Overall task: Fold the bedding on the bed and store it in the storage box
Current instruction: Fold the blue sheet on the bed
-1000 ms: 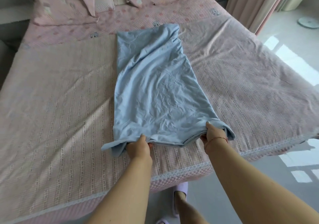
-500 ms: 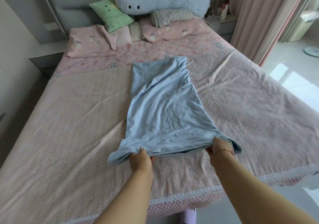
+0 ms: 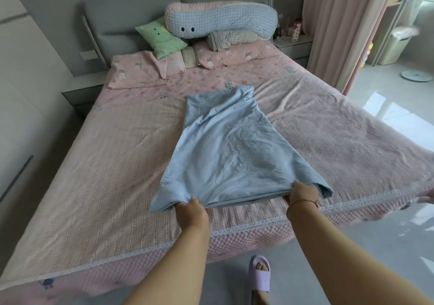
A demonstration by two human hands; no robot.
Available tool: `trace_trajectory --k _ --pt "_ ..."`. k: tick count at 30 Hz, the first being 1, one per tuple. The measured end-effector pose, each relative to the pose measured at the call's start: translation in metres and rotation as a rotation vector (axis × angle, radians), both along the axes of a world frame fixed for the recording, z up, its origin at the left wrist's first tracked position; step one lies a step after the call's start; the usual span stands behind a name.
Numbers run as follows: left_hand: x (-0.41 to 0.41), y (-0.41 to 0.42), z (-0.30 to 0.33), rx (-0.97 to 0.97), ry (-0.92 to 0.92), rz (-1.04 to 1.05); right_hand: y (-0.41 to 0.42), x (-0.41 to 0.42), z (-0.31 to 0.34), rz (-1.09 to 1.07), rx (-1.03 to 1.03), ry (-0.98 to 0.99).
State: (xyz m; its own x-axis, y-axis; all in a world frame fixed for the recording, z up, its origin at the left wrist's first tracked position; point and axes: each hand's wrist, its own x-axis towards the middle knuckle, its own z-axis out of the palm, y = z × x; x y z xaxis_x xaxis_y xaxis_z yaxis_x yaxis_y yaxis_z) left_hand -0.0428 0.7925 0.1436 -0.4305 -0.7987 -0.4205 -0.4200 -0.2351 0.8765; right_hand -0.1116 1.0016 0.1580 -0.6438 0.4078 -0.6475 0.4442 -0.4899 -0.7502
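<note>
Bedding [image 3: 225, 154], pale blue and creased, gripped at its near edge by both hands: left [image 3: 191, 213], right [image 3: 303, 193].

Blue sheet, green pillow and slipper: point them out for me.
Blue sheet [image 3: 232, 154], head view, wrinkled middle of its top layer.
Green pillow [image 3: 160, 37], head view, centre of its face.
Slipper [image 3: 259, 279], head view, strap over the foot.

"CUTE" stitched in blue on the long blue-checked pillow [image 3: 220, 21], right end
</note>
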Motion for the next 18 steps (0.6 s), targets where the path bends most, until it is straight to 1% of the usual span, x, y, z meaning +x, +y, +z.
trace_trajectory --k 4,9,14,18 --pt "0.044 0.02 0.042 -0.146 -0.006 0.044 0.011 0.034 0.002 -0.002 0.158 -0.007" --pt "0.068 0.028 0.043 -0.186 -0.027 0.057 0.017 0.055 0.006 0.001 0.195 0.011" --pt "0.047 0.017 0.045 -0.202 -0.031 0.018 0.011 0.044 0.014 0.034 0.168 0.013" --pt "0.012 0.005 0.047 -0.17 -0.019 0.006 0.0 0.012 0.018 -0.002 0.174 0.036"
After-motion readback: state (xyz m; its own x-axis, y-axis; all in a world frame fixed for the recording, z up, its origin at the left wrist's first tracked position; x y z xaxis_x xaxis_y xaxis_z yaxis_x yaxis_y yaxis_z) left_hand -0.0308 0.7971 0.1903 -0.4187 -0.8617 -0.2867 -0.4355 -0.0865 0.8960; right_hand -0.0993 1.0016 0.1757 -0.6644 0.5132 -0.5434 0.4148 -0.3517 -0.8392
